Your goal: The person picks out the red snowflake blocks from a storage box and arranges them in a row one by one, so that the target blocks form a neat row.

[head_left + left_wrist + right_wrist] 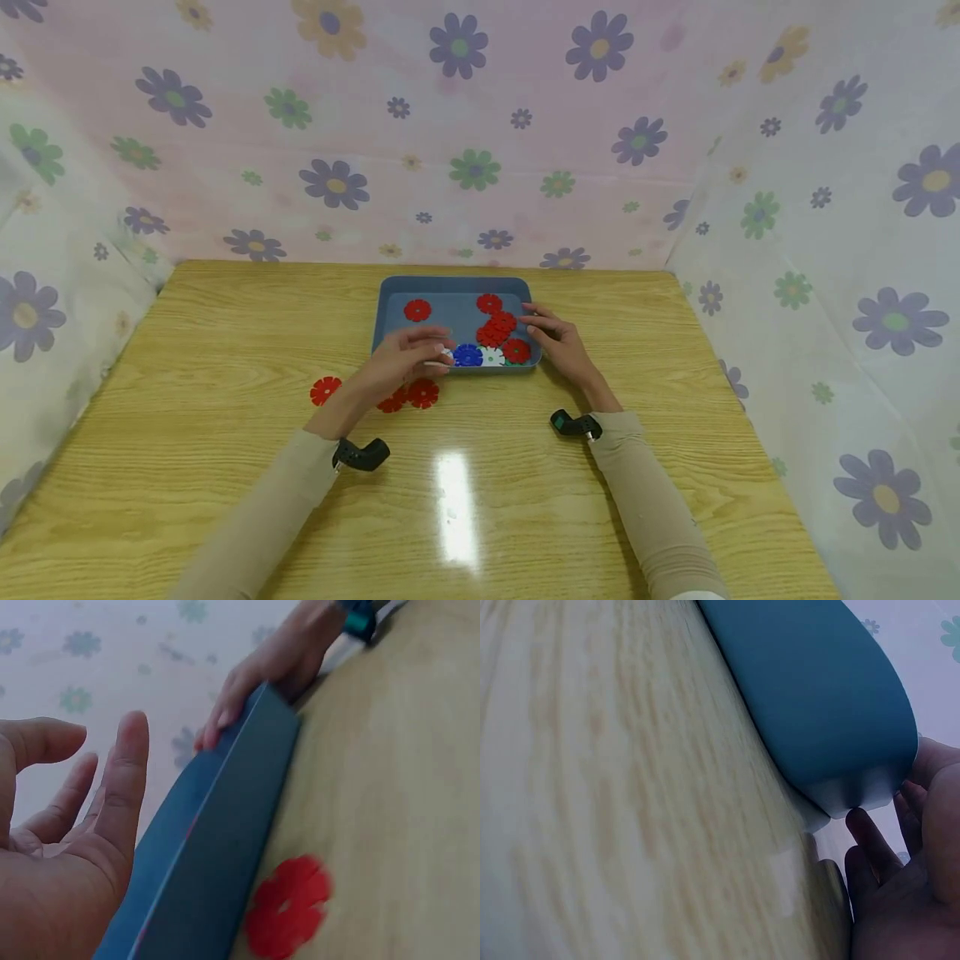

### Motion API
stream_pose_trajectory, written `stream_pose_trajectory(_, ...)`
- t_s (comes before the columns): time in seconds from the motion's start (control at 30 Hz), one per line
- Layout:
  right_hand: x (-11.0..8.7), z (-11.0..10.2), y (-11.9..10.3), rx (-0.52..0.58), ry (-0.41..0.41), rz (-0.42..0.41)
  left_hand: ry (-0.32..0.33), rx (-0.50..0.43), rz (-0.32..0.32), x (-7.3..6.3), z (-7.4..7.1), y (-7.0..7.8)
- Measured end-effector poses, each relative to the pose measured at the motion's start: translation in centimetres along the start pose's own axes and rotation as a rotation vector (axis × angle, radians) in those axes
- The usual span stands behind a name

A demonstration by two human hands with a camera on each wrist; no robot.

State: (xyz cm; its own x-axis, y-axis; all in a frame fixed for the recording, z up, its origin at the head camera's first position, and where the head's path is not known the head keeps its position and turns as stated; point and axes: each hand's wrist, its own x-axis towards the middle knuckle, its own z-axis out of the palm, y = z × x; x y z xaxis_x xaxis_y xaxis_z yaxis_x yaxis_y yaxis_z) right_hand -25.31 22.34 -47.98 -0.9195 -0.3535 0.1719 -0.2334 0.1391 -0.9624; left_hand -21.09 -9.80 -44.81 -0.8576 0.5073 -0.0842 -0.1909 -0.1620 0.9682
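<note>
My left hand point(408, 357) hovers over the front left of the blue-grey tray point(450, 284), its fingers apart with nothing between them. My right hand point(561, 340) is at the tray's right wall, fingertips right at the rim; in the right wrist view its fingers point(874, 844) lie along the tray's outer end. Notched plastic discs lie inside: a lone red disc point(417, 310) at the left, several overlapping red discs point(495, 331) at the right, and blue discs point(468, 356) beside a white disc point(492, 357) along the front. My left hand covers part of the front row.
Outside the tray, on the wooden table point(255, 350), lie a red disc point(326, 390) beside my left wrist and more red discs point(423, 393) before the tray's front wall. Flowered cloth point(405, 133) hangs behind the table and at both sides.
</note>
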Motion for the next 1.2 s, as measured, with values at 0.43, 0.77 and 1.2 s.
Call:
stream_pose_trajectory(0.43,0.0,0.0,0.0,0.001,-0.001,-0.019,0.232,0.202,-0.040,5.0,-5.5,1.5)
stream_pose_trajectory(0.77,0.0,-0.1,0.4,0.016,-0.008,-0.024,0.297,0.415,-0.086,7.0,-7.1,0.9)
stream_pose_trajectory(1.2,0.1,-0.2,0.9,0.014,0.000,-0.017,0.318,0.933,-0.041,7.7,-5.4,-0.1)
